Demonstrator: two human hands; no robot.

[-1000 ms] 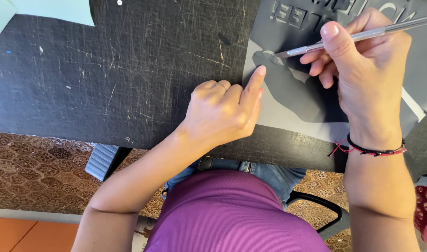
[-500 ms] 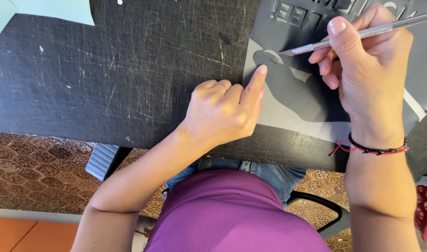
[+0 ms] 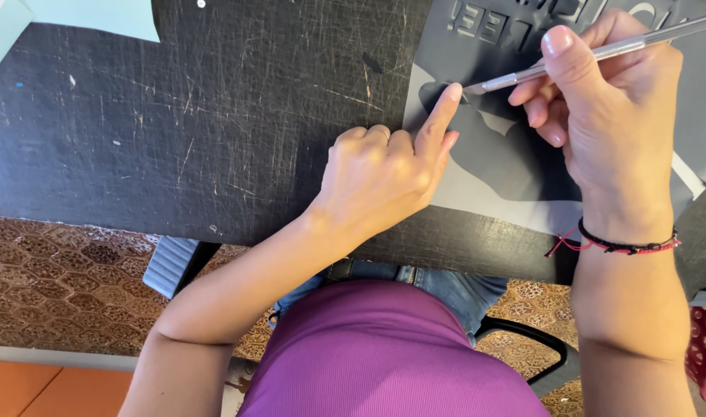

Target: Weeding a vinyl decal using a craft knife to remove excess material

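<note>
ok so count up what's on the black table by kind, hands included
hands: 2, left hand and right hand
metal cutting tool: 1, thin and silver, held in the right hand
dark grey sheet: 1, with cut shapes, left forefinger pressing on it
pale green paper: 1, at the table's far left corner
total: 5

To your left the scratched black tabletop (image 3: 214, 131) lies bare and wide, open room up to the pale blue sheet (image 3: 75, 15) at the far corner. On the grey vinyl sheet (image 3: 492, 185), your left hand (image 3: 387, 174) and right hand (image 3: 607, 116) with its metal tool (image 3: 600, 52) crowd together.
</note>
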